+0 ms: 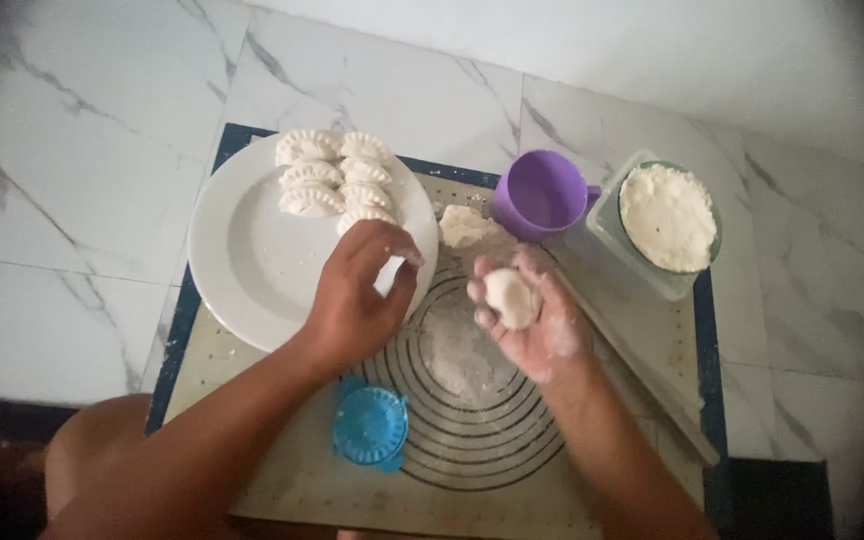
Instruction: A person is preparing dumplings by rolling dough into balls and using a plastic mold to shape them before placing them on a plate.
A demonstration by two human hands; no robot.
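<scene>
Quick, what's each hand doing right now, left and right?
Left hand: fingers curled loosely over the white plate rim, empty as far as shows.
Right hand: open, palm up, cradling a small dough ball.

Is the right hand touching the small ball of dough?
Touching. The head view shows the dough ball resting in the open, floured palm of the right hand, with no gap between them.
</scene>
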